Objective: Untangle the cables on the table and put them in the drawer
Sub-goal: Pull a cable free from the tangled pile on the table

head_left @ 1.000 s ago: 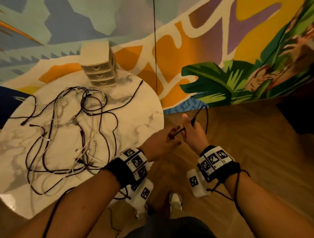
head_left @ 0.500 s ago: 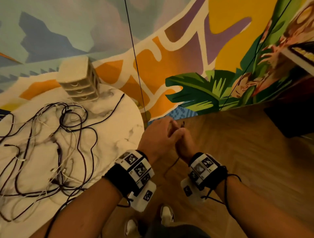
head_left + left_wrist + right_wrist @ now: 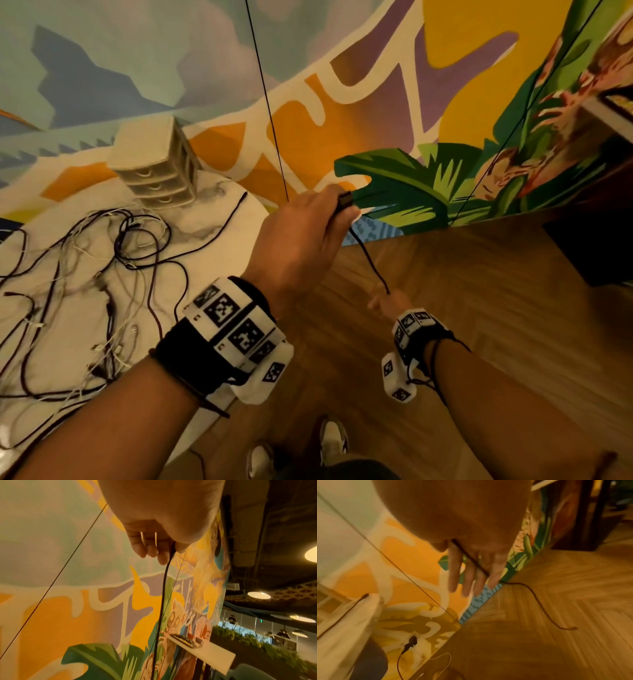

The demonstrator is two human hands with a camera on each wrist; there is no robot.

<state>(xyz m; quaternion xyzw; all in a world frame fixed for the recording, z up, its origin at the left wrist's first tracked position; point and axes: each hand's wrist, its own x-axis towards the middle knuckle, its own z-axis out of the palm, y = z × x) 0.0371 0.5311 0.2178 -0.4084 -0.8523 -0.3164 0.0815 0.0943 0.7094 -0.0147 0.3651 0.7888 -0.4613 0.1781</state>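
Observation:
A tangle of black and white cables (image 3: 102, 274) lies on the round marble table (image 3: 212, 233). A small beige drawer unit (image 3: 157, 171) stands at the table's far edge, its drawers closed. My left hand (image 3: 339, 205) is raised off the table's right side and grips the plug end of a black cable (image 3: 368, 260); its fingers (image 3: 154, 547) curl round the cable (image 3: 161, 601). The cable hangs down to my right hand (image 3: 387, 303), held low over the floor. There the straight fingers (image 3: 471, 577) have the cable (image 3: 471, 559) lying across them, and its tail (image 3: 539, 601) trails on the floor.
A painted mural wall (image 3: 394, 120) runs behind, with thin dark wires (image 3: 267, 102) stretched along it. A dark cabinet (image 3: 596, 246) stands at the right on the wooden floor (image 3: 479, 291). A plug (image 3: 411, 641) hangs by the wall's base. My shoes (image 3: 332, 438) are below.
My hands were together at the cable; now they have parted. The left has risen with the plug end and the right has dropped lower along the cable.

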